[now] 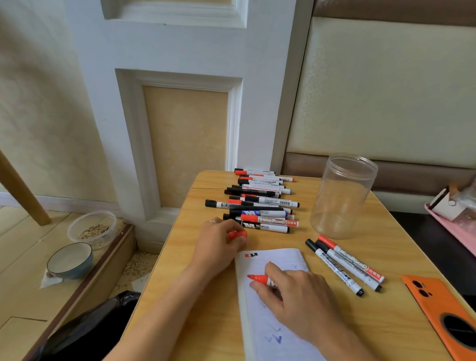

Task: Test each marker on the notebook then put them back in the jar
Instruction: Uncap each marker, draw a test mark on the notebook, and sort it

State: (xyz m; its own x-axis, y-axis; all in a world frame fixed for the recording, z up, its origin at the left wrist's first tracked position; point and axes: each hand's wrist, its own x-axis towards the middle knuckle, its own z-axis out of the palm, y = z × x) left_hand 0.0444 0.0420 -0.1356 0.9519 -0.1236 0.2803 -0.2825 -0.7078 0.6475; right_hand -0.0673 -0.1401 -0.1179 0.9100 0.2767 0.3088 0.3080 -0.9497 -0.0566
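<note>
Red marker [262,279] is uncapped, pinched in the right hand [299,303] with its tip over the notebook [279,343]. Left of the notebook, the left hand [219,246] grips the cap [237,234]; drop it and it probably rolls off. Right of the notebook, three markers [347,265] lie before the jar [342,195], and a phone [449,317] crowds that side.

- My one head view looks forward and down, close over the wooden table [181,269].
- Its wide angle also takes in the wall panelling [189,144] beyond.
</note>
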